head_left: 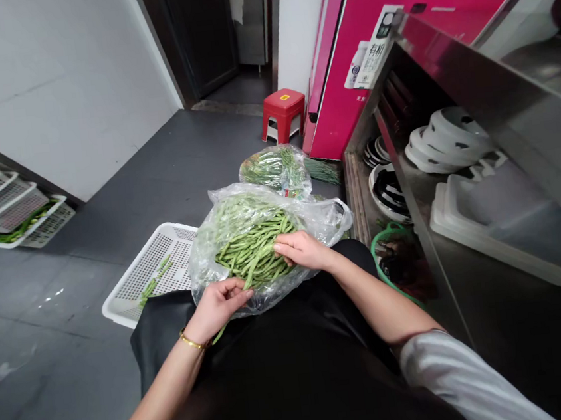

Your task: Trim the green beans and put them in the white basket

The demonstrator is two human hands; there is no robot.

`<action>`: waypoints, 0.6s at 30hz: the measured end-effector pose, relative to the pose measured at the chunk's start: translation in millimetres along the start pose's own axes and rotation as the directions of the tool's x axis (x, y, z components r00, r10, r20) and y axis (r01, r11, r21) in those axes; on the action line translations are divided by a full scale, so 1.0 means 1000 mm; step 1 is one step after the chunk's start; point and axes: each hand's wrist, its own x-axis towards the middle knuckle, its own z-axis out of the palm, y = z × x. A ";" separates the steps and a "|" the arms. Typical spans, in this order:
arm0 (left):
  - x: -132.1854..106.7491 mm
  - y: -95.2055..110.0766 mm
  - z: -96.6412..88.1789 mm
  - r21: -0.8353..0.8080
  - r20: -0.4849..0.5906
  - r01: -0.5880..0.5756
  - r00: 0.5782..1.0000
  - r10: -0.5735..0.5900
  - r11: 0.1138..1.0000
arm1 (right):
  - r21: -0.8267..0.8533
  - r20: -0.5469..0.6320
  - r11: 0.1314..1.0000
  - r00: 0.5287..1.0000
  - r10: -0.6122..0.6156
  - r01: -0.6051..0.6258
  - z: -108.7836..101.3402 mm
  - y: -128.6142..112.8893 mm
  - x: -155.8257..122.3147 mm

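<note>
A clear plastic bag full of long green beans rests on my lap, over a black apron. My left hand, with a gold bangle at the wrist, is closed around a green bean at the bag's near edge. My right hand lies on the bean pile at the bag's mouth, fingers curled on the beans. A white perforated tray on the floor to the left holds a few beans.
A second bag of greens lies on the floor ahead, a red stool behind it. Steel shelving with plates and trays runs along the right, a green basket at its foot. White trays are stacked far left.
</note>
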 end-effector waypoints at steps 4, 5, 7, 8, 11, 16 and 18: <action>-0.004 -0.003 -0.004 -0.009 -0.010 0.013 1.000 -0.013 1.000 | -0.117 0.064 0.992 0.997 -0.035 0.043 0.003 0.000 -0.005; -0.004 -0.001 -0.001 -0.039 -0.013 0.023 1.000 -0.024 0.999 | -0.243 -0.003 0.969 0.999 -0.038 0.036 0.005 0.000 -0.004; -0.003 0.003 0.009 -0.124 -0.038 0.045 0.998 -0.050 0.991 | -0.495 -0.162 0.869 0.984 -0.070 -0.019 0.014 0.001 0.002; -0.002 0.005 0.016 -0.172 -0.051 0.060 0.996 -0.070 0.983 | -0.583 -0.222 0.811 0.971 -0.091 -0.057 0.018 0.001 0.007; 0.002 0.008 0.034 -0.325 0.008 0.180 0.982 -0.188 0.928 | -0.685 -0.308 0.709 0.948 -0.075 -0.167 0.026 0.007 0.022; 0.008 0.003 0.031 -0.592 0.066 0.279 0.952 -0.299 0.756 | -0.536 -0.395 0.778 0.912 0.110 -0.327 0.018 0.015 0.017; 0.008 0.001 0.025 -0.631 0.064 0.256 0.958 -0.279 0.733 | -0.363 -0.300 0.899 0.944 0.134 -0.243 0.015 0.014 0.009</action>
